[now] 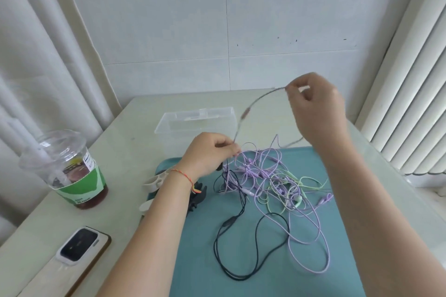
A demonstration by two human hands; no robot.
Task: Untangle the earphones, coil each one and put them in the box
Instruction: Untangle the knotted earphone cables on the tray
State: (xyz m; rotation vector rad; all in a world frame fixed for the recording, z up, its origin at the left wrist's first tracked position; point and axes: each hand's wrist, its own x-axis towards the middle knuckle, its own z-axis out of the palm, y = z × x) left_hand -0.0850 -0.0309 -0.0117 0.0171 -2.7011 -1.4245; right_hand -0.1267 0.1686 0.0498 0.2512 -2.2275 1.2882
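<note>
The right hand (pixel 316 106) pinches one end of a cord (pixel 251 108) up high; the left hand (pixel 212 152) pinches the same cord low, by the tangle (pixel 272 176) on the mat (pixel 241 272); the cord is blurry, so I think it is moving. A hard pull could make the knots tighter; the purple, green and black cords cross a lot, so one could snag and drag the pile. The box (pixel 195 119) sits behind the mat with nothing in it; a yank might knock it.
</note>
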